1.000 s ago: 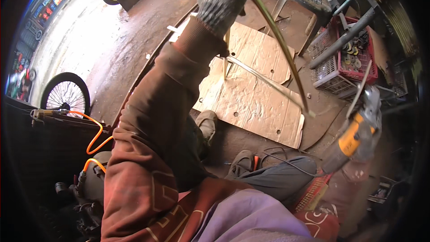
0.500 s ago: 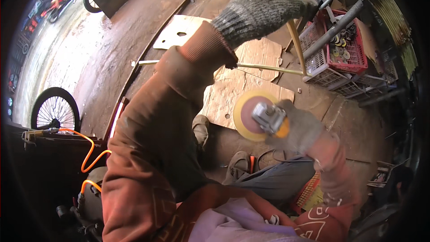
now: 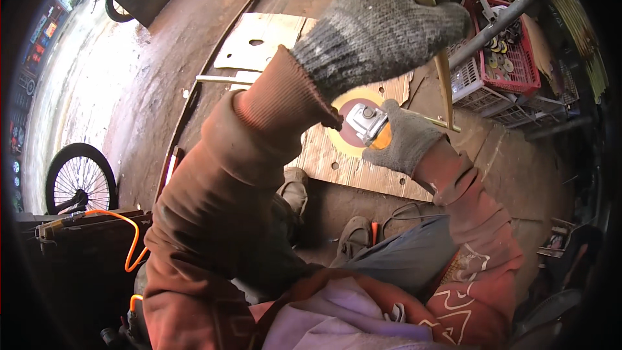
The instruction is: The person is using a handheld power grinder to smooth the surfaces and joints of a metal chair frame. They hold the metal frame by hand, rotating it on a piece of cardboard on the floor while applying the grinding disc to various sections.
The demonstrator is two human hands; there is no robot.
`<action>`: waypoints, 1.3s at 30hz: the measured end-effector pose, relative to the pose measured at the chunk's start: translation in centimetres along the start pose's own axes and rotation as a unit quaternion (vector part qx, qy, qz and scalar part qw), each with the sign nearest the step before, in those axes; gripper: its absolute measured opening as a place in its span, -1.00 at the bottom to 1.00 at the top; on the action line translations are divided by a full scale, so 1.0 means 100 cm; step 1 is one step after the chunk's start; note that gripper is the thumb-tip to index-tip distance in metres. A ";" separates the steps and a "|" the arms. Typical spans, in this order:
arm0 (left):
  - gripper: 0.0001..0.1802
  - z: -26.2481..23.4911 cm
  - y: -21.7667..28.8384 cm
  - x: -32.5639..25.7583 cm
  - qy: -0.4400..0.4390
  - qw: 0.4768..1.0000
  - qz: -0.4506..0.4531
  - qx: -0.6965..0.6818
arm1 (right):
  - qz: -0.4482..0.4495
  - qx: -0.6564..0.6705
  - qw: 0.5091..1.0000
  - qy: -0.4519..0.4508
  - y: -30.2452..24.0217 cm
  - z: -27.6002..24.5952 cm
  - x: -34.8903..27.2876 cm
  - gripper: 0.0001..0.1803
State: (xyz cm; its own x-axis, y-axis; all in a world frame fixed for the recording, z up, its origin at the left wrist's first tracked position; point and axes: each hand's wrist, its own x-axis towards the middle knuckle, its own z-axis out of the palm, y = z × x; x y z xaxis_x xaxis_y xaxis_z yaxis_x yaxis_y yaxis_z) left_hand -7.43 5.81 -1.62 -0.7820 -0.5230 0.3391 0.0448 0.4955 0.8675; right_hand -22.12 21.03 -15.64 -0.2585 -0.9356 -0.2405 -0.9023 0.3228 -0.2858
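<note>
My left hand (image 3: 389,32), in a grey knitted glove, is closed around a brass-coloured metal tube frame (image 3: 443,84) held up at the top. One tube end juts out past the thumb. A slanting tube runs down from the hand, and a long thin bar crosses behind my left wrist. In my right hand (image 3: 411,136), also gloved, is an angle grinder (image 3: 367,123) with a silver head and a yellow-orange body. Its large disc (image 3: 346,135) has a reddish-brown middle and a yellow rim. The disc is close to the long bar; whether they touch is hidden.
Flattened cardboard (image 3: 363,172) lies on the floor below my hands. To the right stand crates, with a red basket (image 3: 528,68) of small discs on top. A spoked wheel (image 3: 81,178) and an orange hose (image 3: 137,236) are on the left. My shoes (image 3: 355,236) are near the cardboard.
The grinder in my right hand has moved up and slightly left, toward the frame. My left hand, still gripping the frame, has come lower and looks larger.
</note>
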 end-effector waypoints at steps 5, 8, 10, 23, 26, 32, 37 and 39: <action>-0.68 -0.008 -0.005 -0.017 0.059 0.996 -0.012 -0.062 | 0.024 -0.026 0.999 -0.020 -0.025 -0.001 -0.018 -0.18; -0.68 -0.006 0.000 -0.029 0.081 0.993 0.024 -0.085 | 0.001 0.006 1.000 -0.004 -0.033 -0.018 -0.052 -0.19; -0.68 0.005 0.001 -0.028 0.077 0.991 0.041 -0.106 | 0.013 -0.008 1.000 -0.004 -0.029 -0.022 -0.073 -0.19; -0.67 0.025 0.045 -0.002 -0.050 0.986 -0.126 -0.098 | 0.030 -0.035 0.998 -0.045 0.017 -0.004 -0.075 -0.03; -0.69 0.032 0.035 -0.004 -0.034 0.993 -0.058 -0.099 | 0.011 -0.028 0.998 -0.051 0.013 -0.004 -0.067 -0.03; -0.67 0.043 0.020 -0.011 0.006 0.988 -0.023 -0.155 | 0.004 -0.023 0.999 -0.036 0.005 -0.001 -0.057 -0.01; -0.70 0.048 0.017 -0.013 0.029 0.985 0.016 -0.167 | 0.008 0.001 1.000 -0.023 0.007 0.001 -0.053 0.02; -0.70 0.047 0.014 -0.012 0.028 0.986 0.031 -0.161 | 0.043 0.028 0.998 -0.034 0.003 -0.002 -0.057 0.01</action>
State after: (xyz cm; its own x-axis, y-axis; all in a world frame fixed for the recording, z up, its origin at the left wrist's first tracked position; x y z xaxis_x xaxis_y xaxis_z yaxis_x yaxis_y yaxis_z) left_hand -9.36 10.41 -2.54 -0.7362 -0.5407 0.4070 0.2942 0.2859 0.9120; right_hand -20.99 26.41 -14.14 -0.3084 -0.8932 -0.3272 -0.8571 0.4101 -0.3118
